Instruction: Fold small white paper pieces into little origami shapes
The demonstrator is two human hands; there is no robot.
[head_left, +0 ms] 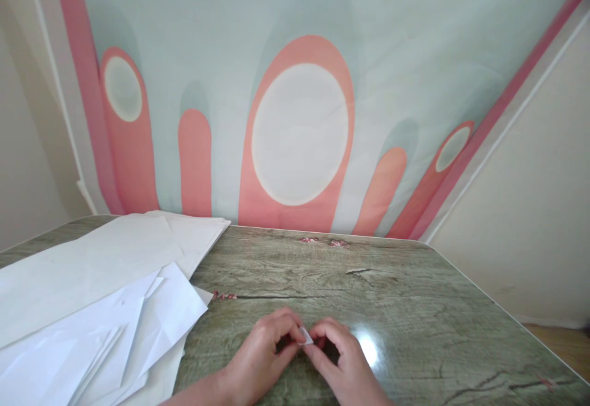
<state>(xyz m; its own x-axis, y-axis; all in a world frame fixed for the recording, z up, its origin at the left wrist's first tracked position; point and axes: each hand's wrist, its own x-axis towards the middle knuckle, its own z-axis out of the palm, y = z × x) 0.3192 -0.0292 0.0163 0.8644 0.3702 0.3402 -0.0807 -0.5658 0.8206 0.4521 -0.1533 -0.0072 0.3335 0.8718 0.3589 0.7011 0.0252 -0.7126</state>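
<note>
Just above the front of the table, a small white piece of paper (306,336) is pinched between my two hands. My left hand (267,347) holds its left side between thumb and fingertips. On the other side, my right hand (338,354) grips it the same way, thumb below and fingers curled over. Most of the piece is hidden by the fingertips, so how it is folded cannot be made out. To the left of my hands lie loose white paper sheets (175,314), overlapping one another.
Large white sheets (115,246) lie stacked at the table's left, under the smaller ones. The wood-patterned table (415,295) has a right edge sloping toward me. Behind it hangs a green and coral printed backdrop (221,43). Small reddish marks (338,243) show near the back edge.
</note>
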